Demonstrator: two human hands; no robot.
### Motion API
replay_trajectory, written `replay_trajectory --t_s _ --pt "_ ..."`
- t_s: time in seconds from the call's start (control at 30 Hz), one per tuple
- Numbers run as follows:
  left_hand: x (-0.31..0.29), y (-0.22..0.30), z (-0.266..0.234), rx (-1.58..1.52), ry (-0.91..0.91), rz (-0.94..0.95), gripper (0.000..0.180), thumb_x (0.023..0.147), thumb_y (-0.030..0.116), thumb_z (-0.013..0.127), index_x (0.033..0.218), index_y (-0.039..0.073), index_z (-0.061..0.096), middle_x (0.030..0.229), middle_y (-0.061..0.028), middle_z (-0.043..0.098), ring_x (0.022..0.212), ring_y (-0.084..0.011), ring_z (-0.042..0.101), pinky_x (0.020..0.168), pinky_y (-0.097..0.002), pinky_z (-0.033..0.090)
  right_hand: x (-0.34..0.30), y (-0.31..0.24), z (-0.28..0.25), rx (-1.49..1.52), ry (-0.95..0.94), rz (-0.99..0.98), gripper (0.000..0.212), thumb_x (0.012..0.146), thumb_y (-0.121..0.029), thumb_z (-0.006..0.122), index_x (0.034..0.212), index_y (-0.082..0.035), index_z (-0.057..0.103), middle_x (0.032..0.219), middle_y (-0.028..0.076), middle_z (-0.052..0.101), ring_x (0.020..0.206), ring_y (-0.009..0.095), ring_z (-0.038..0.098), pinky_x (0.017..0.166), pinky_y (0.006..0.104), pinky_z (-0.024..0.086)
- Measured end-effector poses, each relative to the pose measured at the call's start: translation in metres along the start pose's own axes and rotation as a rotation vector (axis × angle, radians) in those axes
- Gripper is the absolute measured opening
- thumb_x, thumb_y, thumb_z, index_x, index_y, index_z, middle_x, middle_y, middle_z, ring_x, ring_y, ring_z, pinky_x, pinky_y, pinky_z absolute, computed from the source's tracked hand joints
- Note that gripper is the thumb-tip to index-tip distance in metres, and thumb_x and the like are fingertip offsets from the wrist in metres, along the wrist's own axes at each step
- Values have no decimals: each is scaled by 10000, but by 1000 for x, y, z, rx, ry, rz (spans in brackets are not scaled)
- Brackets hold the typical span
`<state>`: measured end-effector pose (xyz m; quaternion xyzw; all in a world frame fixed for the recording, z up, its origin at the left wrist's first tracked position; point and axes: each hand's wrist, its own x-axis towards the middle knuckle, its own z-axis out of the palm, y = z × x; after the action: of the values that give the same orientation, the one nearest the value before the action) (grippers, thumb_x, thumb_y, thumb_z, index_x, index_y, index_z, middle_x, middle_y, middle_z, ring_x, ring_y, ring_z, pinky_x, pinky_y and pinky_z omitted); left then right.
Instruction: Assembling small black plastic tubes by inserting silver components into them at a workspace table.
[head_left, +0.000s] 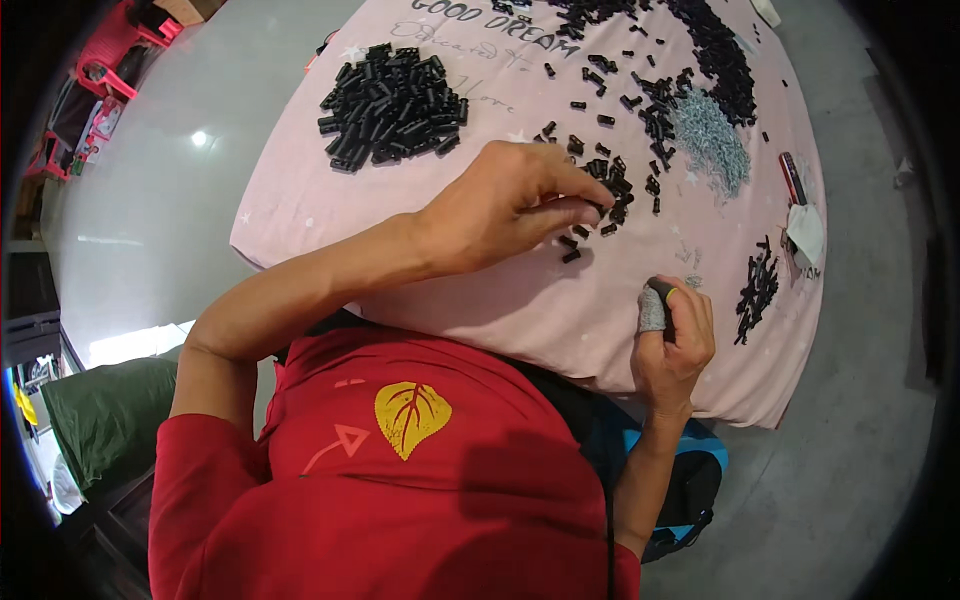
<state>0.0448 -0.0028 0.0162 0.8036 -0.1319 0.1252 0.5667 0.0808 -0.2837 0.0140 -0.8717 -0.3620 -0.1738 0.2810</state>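
Observation:
My left hand [500,205] reaches across the pink cloth, thumb and index finger pinched on a small black plastic piece. Only a little of that piece shows between the fingertips. Just beyond lies a loose cluster of similar black plastic pieces [620,180]. Lower right, my right hand [682,345] rests closed over the cloth near the edge, fingers curled in. Grey wrapping [651,310] covers its thumb, and a dark cover sits on a finger. Whether that hand holds anything is hidden. A few tiny metal bits [690,281] lie just above it.
A large heap of black tubular pieces [390,108] is at the upper left of the cloth [520,310]. Toward the right are a pile of small silvery parts [712,140], thin black sticks [757,290] and a dark red pen-like tool [792,178]. More black pieces [720,50] spread along the far side.

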Motion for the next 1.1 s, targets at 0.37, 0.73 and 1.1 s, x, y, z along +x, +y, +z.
replay_trajectory --t_s 0.37,0.73,1.1 --pt "-50 -2 -5 -706 -40 -361 253 950 54 757 1197 4 738 1096 -30 749 993 -77 662 881 -243 553 34 -67 9 439 -102 114 196 831 30 761 1025 7 747 950 104 723 804 190 637 720 280 506" --pt "-56 -4 -6 -754 -45 -367 211 905 20 795 1108 0 737 985 -16 733 897 -65 665 809 -222 543 49 -78 21 462 -151 -11 228 816 70 728 1037 17 744 961 116 730 831 216 665 750 301 529" --pt "-53 -4 -2 -721 -7 -322 190 895 23 808 1068 9 731 896 0 718 765 -47 621 685 -205 502 61 -82 12 278 -195 -140 333 737 112 689 1052 19 744 939 139 733 831 284 684 744 355 547"
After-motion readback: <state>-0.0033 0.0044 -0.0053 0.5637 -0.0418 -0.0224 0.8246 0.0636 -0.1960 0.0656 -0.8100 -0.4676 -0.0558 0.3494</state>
